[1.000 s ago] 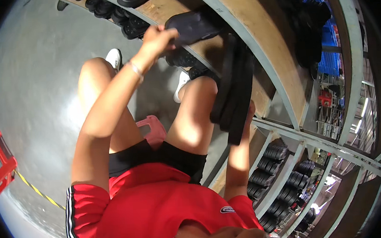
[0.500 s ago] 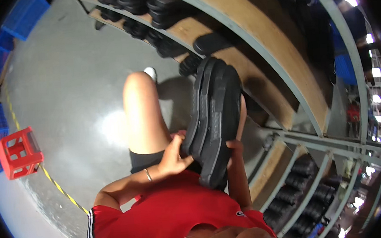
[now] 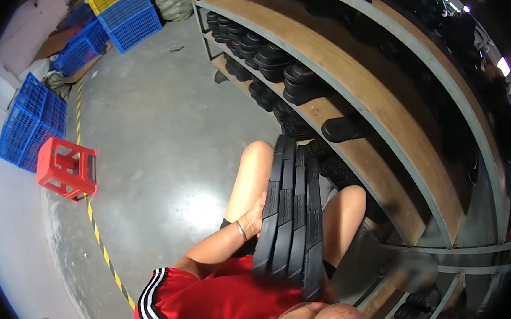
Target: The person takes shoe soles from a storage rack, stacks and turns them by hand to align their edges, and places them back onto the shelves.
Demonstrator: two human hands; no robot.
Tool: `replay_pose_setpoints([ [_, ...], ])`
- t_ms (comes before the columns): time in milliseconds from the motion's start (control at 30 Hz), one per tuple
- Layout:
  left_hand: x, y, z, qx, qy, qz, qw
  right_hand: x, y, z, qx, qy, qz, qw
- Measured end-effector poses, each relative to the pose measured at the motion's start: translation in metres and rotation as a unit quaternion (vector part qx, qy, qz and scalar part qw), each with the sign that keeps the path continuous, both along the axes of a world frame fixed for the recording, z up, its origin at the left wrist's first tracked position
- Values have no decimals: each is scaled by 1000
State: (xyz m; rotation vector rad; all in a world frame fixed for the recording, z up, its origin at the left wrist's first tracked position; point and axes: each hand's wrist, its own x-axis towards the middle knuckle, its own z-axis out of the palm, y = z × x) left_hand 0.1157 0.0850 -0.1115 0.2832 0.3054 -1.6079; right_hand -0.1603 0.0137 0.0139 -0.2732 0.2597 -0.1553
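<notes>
A stack of several black shoe soles [image 3: 289, 210] stands on edge over my lap, between my bare knees. Their grooved side walls face up, lying side by side with the long ends pointing away from me. My left hand [image 3: 252, 219], with a bracelet at its wrist, is closed on the stack's left side. The fingers partly disappear behind the outermost sole. My right hand does not show; the soles and my body may hide it.
A metal-framed shelf rack [image 3: 345, 82] with wooden boards curves along the right, holding stacked black soles [image 3: 269, 58] and a single sole [image 3: 342, 129]. A red plastic stool [image 3: 66, 170] stands at left by yellow-black floor tape [image 3: 97, 230]. Blue crates [image 3: 36, 118] sit beyond it.
The stack has turned so its sole edges face up and has come closer to me. My right hand, on its right side before, has gone from sight. The view has shifted leftward.
</notes>
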Motion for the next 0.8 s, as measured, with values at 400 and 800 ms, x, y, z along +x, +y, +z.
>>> replay_pose_setpoints([
  [400,-17,7,126,56,-168,-25,984,45,-44,11,-215,113,-17,970],
  [800,-33,12,149,51,-306,-27,950,41,-54,-63,-236,11,-109,965],
])
